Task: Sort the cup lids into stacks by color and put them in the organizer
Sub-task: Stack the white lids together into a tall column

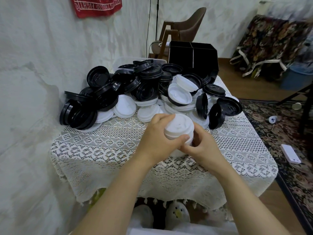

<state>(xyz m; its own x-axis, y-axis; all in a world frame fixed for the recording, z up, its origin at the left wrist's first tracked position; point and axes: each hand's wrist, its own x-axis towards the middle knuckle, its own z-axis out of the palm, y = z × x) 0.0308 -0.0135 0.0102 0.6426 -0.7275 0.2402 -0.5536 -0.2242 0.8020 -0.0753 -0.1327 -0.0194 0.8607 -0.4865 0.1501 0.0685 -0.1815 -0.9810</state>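
You hold a short white stack (179, 128) in both hands, just above the table (118, 160), near its middle. Your left hand (156, 134) wraps the stack's left side, thumb across the front. Your right hand (204, 147) curls around its lower right.

The stack's axis is roughly upright, tipped a little.

The organizer (193, 55) sits at the far edge, straight ahead and slightly right of the stack. The mixed pile (135, 92) of black and white lids lies between, so the carry probably has to go over it. Your right hand is nearer.

The organizer's divided compartments look dark. No lids show inside, but you can't be sure. The clear tub (128, 59) sits behind the pile, contents hidden.
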